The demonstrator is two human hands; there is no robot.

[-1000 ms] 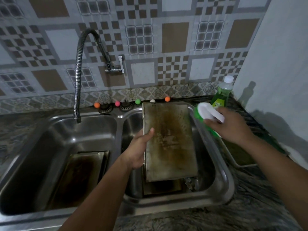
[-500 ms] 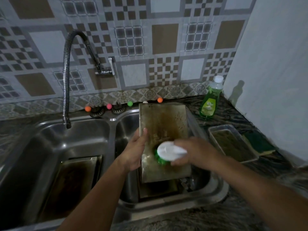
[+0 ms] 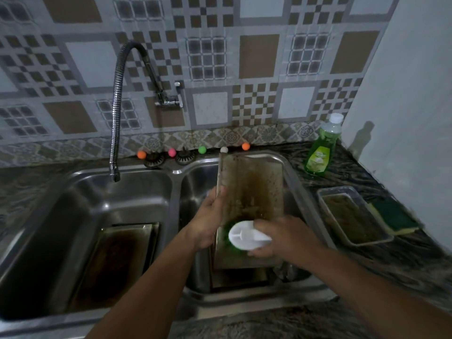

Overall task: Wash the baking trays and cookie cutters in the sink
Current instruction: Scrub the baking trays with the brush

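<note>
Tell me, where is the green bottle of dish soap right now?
In the head view, the dish soap bottle stands upright on the dark counter at the right, near the back corner, behind the small tray and right of the sink's right basin.

Brown-stained tray (image 3: 252, 189), white brush (image 3: 245, 238) with seemingly green bristles, checkered tiles (image 3: 254, 57)

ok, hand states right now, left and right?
Left hand: gripping the left edge of the baking tray.
Right hand: gripping the white scrub brush, pressed on that tray.
</note>
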